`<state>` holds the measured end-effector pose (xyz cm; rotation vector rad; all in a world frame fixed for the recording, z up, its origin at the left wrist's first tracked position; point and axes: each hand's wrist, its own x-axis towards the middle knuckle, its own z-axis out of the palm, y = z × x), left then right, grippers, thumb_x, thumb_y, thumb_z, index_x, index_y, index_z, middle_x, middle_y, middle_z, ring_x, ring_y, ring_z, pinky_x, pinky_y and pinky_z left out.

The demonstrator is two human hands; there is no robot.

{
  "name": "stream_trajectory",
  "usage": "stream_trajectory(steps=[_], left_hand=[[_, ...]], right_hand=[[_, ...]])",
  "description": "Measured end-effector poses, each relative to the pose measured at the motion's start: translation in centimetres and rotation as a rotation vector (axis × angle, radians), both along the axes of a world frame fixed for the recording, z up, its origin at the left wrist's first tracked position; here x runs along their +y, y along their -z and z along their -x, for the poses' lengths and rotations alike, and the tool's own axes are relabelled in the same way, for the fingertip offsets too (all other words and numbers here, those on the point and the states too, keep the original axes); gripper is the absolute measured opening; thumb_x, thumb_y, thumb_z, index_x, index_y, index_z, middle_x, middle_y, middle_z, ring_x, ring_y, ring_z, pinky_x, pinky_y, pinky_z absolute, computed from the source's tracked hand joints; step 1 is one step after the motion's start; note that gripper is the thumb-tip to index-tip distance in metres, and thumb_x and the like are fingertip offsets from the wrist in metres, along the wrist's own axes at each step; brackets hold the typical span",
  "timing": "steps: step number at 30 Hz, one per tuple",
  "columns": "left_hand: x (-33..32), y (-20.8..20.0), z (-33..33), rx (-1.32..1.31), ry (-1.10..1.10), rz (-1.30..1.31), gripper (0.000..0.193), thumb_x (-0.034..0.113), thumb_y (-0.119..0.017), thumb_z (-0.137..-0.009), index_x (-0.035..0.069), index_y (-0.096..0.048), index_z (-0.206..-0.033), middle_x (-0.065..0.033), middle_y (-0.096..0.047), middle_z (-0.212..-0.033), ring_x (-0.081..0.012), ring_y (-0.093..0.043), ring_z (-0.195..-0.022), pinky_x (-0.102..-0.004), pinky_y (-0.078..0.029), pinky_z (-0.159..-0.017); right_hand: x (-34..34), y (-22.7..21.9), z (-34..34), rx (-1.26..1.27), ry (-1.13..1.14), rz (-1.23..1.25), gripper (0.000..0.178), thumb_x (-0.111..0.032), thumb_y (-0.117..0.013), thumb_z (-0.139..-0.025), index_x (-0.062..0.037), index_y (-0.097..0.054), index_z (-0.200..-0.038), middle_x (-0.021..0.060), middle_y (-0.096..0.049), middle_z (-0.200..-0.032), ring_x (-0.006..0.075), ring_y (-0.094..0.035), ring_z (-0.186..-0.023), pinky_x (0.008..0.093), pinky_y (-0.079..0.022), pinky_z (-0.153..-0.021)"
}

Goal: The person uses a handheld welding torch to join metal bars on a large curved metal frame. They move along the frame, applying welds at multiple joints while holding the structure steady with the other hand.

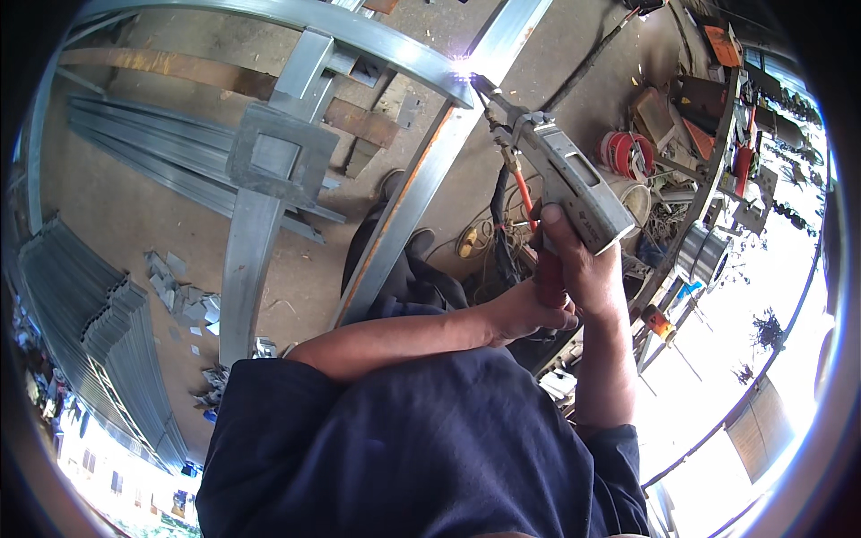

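**Two hands holding a welding gun at a bright spark**

The right hand (578,260) is closing tight around the handle of a grey welding gun (565,179), right of the middle of the picture. The left hand (529,309) is coming across from the left and wrapping around the handle just under the right one, touching it. Two hands are probably keeping the gun from shaking.

The gun is pointing up and to the left. Its thin tip is touching the metal where a white spark (462,65) is glowing, near the top middle. That is where the curved metal bar (269,13) is meeting the long straight metal bar (421,179), so the tip is sitting right at the joint.

A thick black cable (587,63) is running off toward the upper right, out of the way of the hands.

A flat square plate (269,152) is sitting on the frame at the upper left. More grey metal strips (152,143) are lying on the ground behind it. Tools and a red spool (619,152) are lying in a heap on the right.
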<state>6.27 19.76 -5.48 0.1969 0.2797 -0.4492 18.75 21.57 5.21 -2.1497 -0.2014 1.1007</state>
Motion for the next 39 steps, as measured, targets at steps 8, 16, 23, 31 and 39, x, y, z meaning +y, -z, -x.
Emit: stream_trajectory(steps=[8, 16, 23, 31, 39], left_hand=[[0.43, -0.89, 0.13, 0.044, -0.083, 0.010, 0.042, 0.017, -0.087, -0.083, 0.008, -0.064, -0.116, 0.0030, -0.066, -0.095, -0.0071, -0.060, -0.089, -0.0278, -0.048, -0.080], [0.11, -0.55, 0.14, 0.044, -0.112, -0.001, 0.038, 0.010, -0.084, -0.082, 0.007, -0.064, -0.115, 0.0025, -0.066, -0.095, -0.0068, -0.061, -0.087, -0.0273, -0.049, -0.079], [0.27, -0.50, 0.38, 0.020, -0.058, 0.033, 0.037, 0.009, -0.083, -0.083, 0.008, -0.065, -0.115, 0.0019, -0.066, -0.098, -0.0066, -0.060, -0.090, -0.0271, -0.049, -0.079], [-0.02, -0.35, 0.60, 0.005, -0.061, 0.026, 0.036, 0.009, -0.083, -0.084, 0.008, -0.065, -0.115, 0.0017, -0.066, -0.096, -0.0068, -0.061, -0.088, -0.0272, -0.049, -0.078], [0.34, -1.20, 0.59, 0.004, -0.050, -0.006, 0.023, 0.010, -0.077, -0.085, 0.008, -0.064, -0.103, 0.0026, -0.063, -0.091, -0.0079, -0.058, -0.086, -0.0282, -0.047, -0.078]], right_hand=[[-0.42, 0.34, 0.29, -0.009, 0.012, -0.031, 0.035, -0.026, -0.076, -0.095, 0.0001, -0.066, -0.115, 0.0031, -0.069, -0.091, 0.0113, -0.064, -0.084, 0.0308, -0.053, -0.072], [-0.28, 0.68, 0.66, -0.039, 0.016, -0.063, 0.031, -0.029, -0.074, -0.097, -0.0005, -0.068, -0.110, 0.0036, -0.069, -0.085, 0.0112, -0.064, -0.074, 0.0283, -0.053, -0.066], [-0.55, 0.68, 0.90, -0.071, 0.009, -0.085, 0.034, -0.034, -0.074, -0.097, -0.0015, -0.069, -0.107, 0.0032, -0.069, -0.082, 0.0103, -0.063, -0.069, 0.0260, -0.052, -0.061], [-0.66, 0.17, 0.88, 0.007, 0.041, -0.024, 0.037, -0.025, -0.076, -0.096, 0.0003, -0.064, -0.120, 0.0036, -0.069, -0.095, 0.0107, -0.063, -0.085, 0.0299, -0.053, -0.072], [-1.00, 0.23, 1.04, 0.006, 0.035, -0.031, 0.037, -0.025, -0.075, -0.095, 0.0003, -0.064, -0.120, 0.0039, -0.070, -0.095, 0.0111, -0.063, -0.084, 0.0300, -0.053, -0.072]])
